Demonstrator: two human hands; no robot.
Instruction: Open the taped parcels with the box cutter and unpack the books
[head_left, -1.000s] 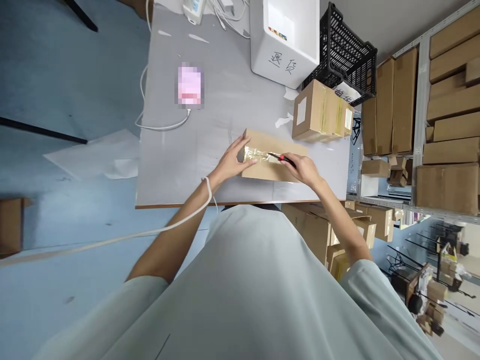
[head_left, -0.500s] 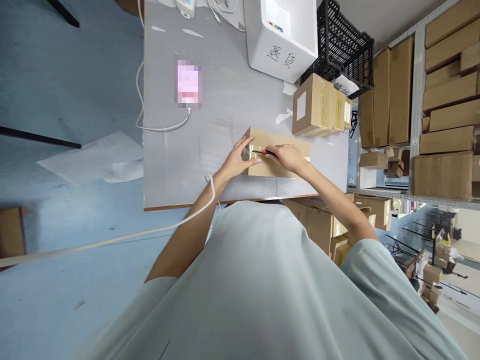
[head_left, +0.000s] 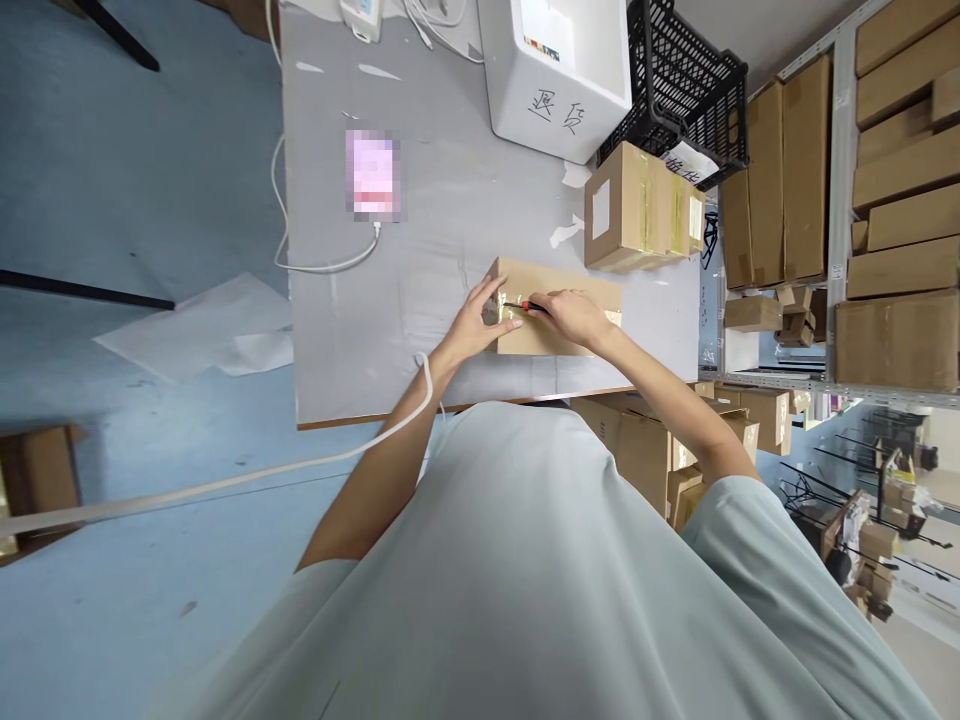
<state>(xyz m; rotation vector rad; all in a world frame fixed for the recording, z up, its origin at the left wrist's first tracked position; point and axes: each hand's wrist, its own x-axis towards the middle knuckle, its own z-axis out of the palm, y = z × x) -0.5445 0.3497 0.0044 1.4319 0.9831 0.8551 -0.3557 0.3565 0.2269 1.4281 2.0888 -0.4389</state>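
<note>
A long cardboard box [head_left: 551,338] with shiny tape lies near the front edge of the grey table. Around its left end, my left hand [head_left: 474,320] grips it, with the thumb on the top and the fingers at the far corner. My right hand [head_left: 574,318] is over the middle of the box, closed on a screwdriver [head_left: 527,306] with a red and black handle. The tool's thin shaft points left, along the tape at the box's left end; whether its tip is in the tape I cannot tell.
Beyond the box stand taped cartons [head_left: 634,215], a white bin [head_left: 555,110] and a black crate [head_left: 690,90]. A blurred phone [head_left: 373,175] lies plugged into a cable at the left. A white cord [head_left: 300,470] crosses over my left forearm. Shelves of boxes [head_left: 896,340] stand at the right.
The view has shifted slightly. Both hands, the screwdriver and the box keep nearly the same places.
</note>
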